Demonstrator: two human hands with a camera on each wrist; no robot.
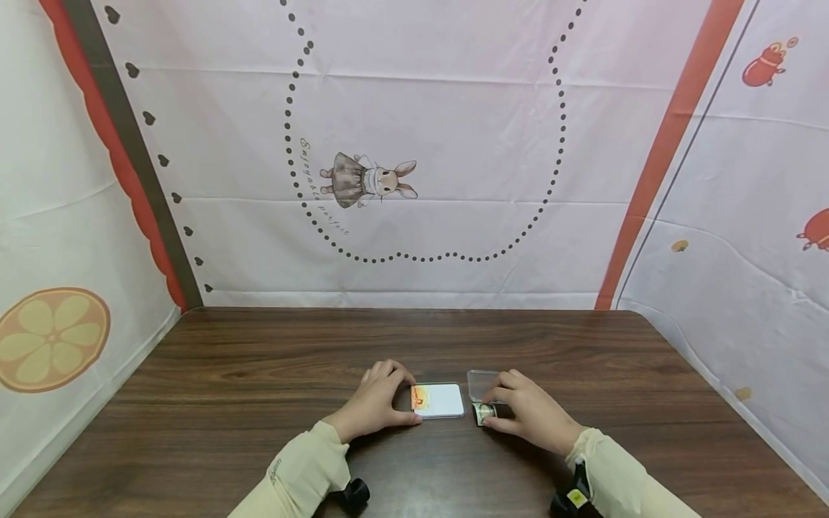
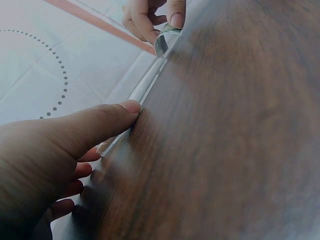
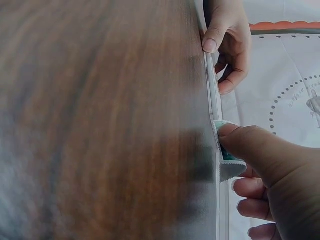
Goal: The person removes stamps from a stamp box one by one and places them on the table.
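A shallow clear plastic case (image 1: 447, 401) lies flat on the table, with a white surface inside and an orange printed stamp (image 1: 420, 397) at its left end. My left hand (image 1: 370, 403) holds the case by its left end, thumb on the near edge and fingers at the far edge. Between thumb and fingers, my right hand (image 1: 534, 414) pinches a green stamp (image 3: 230, 150) with a toothed edge, just right of the case. That stamp is bent into a curve, its pale back showing in the left wrist view. Behind it lies a clear plastic lid (image 1: 481, 378), partly covered by the right fingers.
The dark wood-grain table (image 1: 291, 360) reaches to a printed cloth (image 1: 453, 144) hung behind it. More cloth hangs along both sides. A black wrist camera (image 1: 355, 496) sits under the left sleeve, another (image 1: 570, 500) by the right.
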